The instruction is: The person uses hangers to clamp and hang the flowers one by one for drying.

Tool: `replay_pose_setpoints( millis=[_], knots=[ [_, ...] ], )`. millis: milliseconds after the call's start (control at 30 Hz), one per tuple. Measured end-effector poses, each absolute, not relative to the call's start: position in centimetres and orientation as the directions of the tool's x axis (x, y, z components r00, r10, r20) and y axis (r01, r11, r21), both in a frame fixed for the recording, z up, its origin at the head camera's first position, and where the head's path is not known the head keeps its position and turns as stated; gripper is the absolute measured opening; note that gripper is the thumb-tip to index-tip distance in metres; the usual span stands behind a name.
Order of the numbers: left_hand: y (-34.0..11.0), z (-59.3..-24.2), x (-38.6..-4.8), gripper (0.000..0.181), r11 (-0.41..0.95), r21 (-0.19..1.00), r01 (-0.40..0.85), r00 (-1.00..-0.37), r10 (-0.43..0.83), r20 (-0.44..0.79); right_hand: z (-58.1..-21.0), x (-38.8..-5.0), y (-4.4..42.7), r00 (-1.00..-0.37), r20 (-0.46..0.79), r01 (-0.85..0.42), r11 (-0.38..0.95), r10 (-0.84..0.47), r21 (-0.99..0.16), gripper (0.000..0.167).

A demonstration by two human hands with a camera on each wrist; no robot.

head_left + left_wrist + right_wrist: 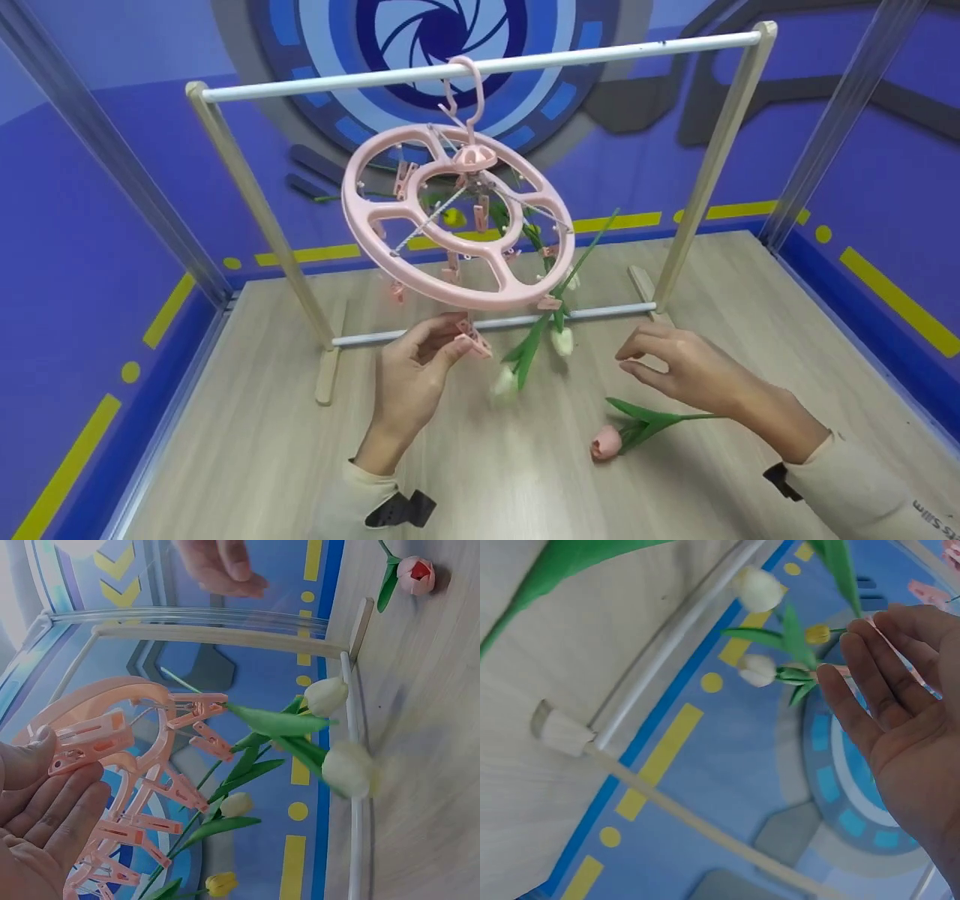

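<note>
A round pink clip hanger (365, 217) hangs by its hook. My left hand (411, 379) pinches a pink clothespin (475, 339) at its near lower side; in the left wrist view the clothespin (91, 741) lies between thumb and fingers. White tulips, one of them a blurred white tulip (505, 384), hang from the hanger's right side with green leaves. My right hand (679, 367) is raised to the right, its fingers loosely bent and holding nothing. Below it a pink tulip (606, 443) lies on the table, part of its stem hidden by the right wrist.
A rack with a white top bar (600, 54) and wooden posts (259, 202) carries the hanger. Its white lower bar (607, 311) runs just above the wooden table (247, 450). A yellow tulip (222, 884) hangs farther back. Blue patterned panels surround the table.
</note>
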State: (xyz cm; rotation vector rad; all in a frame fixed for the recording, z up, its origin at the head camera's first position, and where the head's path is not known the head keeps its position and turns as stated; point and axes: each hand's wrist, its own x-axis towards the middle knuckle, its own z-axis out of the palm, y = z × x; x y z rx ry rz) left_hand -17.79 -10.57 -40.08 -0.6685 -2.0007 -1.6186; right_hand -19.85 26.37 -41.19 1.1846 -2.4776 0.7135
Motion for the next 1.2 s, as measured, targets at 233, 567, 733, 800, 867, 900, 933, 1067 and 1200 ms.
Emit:
replay_pose_setpoints(
  millis=[233,567,733,800,867,900,933,1067,1200],
  knots=[
    [-10.4,-39.9,-17.8,0.025,0.178,0.777,0.604,-0.795,0.061,0.604,-43.1,-19.5,29.3,-0.711,0.365,-0.701,0.640,-0.601,-0.314,0.023],
    [-10.5,-40.0,-17.7,0.023,0.168,0.775,0.610,-0.791,0.061,0.609,-46.0,-19.7,32.9,-0.791,0.220,-0.609,0.700,-0.571,-0.373,0.021],
    [-10.4,-40.1,-17.8,0.022,0.175,0.773,0.610,-0.789,0.048,0.612,-47.5,-19.7,34.6,-0.816,0.172,-0.566,0.705,-0.551,-0.426,0.017],
    [-10.4,-40.1,-17.8,0.021,0.171,0.772,0.612,-0.788,0.049,0.613,-48.2,-19.7,35.1,-0.827,0.156,-0.546,0.708,-0.540,-0.448,0.014],
    [-10.4,-40.1,-17.8,0.021,0.169,0.774,0.611,-0.789,0.049,0.612,-48.8,-19.7,35.7,-0.831,0.151,-0.539,0.711,-0.535,-0.450,0.015],
    [-10.4,-40.2,-17.7,0.021,0.171,0.774,0.610,-0.790,0.048,0.612,-49.1,-19.7,36.0,-0.835,0.143,-0.533,0.718,-0.531,-0.447,0.016],
    [-10.4,-40.2,-17.7,0.021,0.175,0.774,0.609,-0.790,0.047,0.611,-49.3,-19.6,36.2,-0.837,0.136,-0.530,0.723,-0.531,-0.443,0.017],
    [-10.4,-40.1,-17.6,0.021,0.192,0.772,0.606,-0.791,0.047,0.609,-49.9,-19.3,37.1,-0.846,0.091,-0.512,0.752,-0.526,-0.415,0.021],
    [-10.4,-40.0,-17.5,0.022,0.202,0.775,0.599,-0.796,0.044,0.603,-50.2,-19.1,37.6,-0.853,0.073,-0.502,0.772,-0.517,-0.390,0.023]
  ],
)
